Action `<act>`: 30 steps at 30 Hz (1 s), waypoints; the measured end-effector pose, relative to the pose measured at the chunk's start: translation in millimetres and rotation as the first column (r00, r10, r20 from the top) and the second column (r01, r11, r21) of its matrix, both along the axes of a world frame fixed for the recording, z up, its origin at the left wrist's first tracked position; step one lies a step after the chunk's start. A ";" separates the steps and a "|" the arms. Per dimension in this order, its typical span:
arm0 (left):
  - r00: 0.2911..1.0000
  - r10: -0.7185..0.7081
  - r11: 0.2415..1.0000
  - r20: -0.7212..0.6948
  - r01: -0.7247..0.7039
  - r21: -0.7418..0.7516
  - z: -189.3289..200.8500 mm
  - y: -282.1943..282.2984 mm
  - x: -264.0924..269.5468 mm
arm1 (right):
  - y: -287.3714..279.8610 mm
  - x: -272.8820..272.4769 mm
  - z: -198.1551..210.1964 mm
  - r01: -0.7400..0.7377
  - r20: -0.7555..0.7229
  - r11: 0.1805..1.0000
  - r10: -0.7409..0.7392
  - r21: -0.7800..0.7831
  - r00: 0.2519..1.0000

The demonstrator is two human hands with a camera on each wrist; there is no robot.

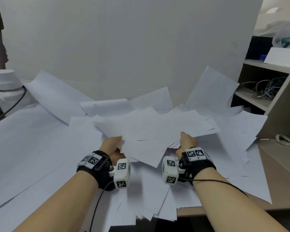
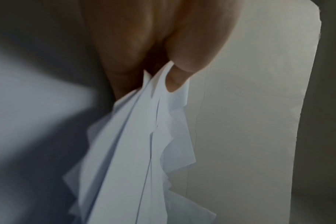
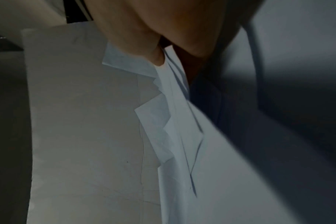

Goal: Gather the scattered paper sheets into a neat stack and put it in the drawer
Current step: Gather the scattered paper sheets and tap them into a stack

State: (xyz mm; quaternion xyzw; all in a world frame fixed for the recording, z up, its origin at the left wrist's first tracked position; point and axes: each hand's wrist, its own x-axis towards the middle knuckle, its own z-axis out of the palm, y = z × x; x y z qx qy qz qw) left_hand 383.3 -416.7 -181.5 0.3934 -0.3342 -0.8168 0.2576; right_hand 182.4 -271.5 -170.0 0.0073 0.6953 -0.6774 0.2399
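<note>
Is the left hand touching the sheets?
Touching. The left wrist view shows the left hand pinching the edge of the sheets, with no gap.

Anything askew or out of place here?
Loose white sheets lie strewn at all angles across the table, several overhanging its front edge. Left hand and right hand each pinch one side of a ragged, unaligned bundle.

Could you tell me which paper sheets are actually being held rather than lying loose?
The fanned bundle in the middle: left hand and right hand each pinch its near edge, while the other sheets lie loose or lean on the white board.
</note>
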 end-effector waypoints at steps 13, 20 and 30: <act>0.993 0.004 0.992 0.120 0.011 -0.125 4.8 -45.3 27.2 | 68.7 -19.4 13.6 -0.293 0.070 0.956 0.294 -0.021 0.953; 0.973 -0.151 0.965 0.175 0.184 -0.189 -0.3 -37.4 22.5 | 64.7 -15.8 10.0 -0.473 0.099 0.868 0.463 0.149 0.881; 0.965 -0.129 0.914 0.230 0.206 -0.349 9.6 -62.2 34.7 | 55.4 -68.7 12.1 -0.363 -0.150 0.739 0.526 0.567 0.837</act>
